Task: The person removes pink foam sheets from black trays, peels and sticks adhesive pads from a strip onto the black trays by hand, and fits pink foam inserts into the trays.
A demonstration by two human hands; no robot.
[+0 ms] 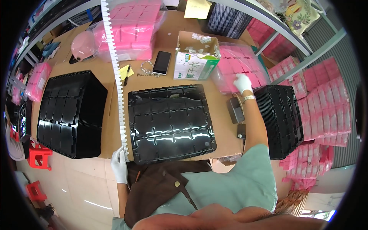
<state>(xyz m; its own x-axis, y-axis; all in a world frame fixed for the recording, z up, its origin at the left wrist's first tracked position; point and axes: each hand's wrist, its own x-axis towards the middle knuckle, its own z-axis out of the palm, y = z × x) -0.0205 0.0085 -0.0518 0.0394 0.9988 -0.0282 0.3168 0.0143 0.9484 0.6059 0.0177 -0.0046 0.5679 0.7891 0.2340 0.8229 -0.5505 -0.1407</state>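
Observation:
My left hand (119, 165), in a white glove, is at the table's near edge. Its closed fingers pinch the lower end of a long white notched strip (119, 88), which runs away from me across the table. Over to the right, my right hand (243, 82), also gloved, is closed over the near part of a stack of pink pieces in a clear bag (241, 63). Whatever its fingers hold is hidden. Between my hands lies a shiny black plastic tray (170, 122) with rows of compartments, covered by a glossy surface.
Stacks of black trays stand left (73, 115) and right (281, 119). Beyond the middle tray are a phone (161, 63), a bead bracelet (147, 68), a pen (126, 76) and an open carton (195, 63). Dark power adapters (235, 110) lie near my right forearm. Pink bagged stacks (326, 103) fill the right.

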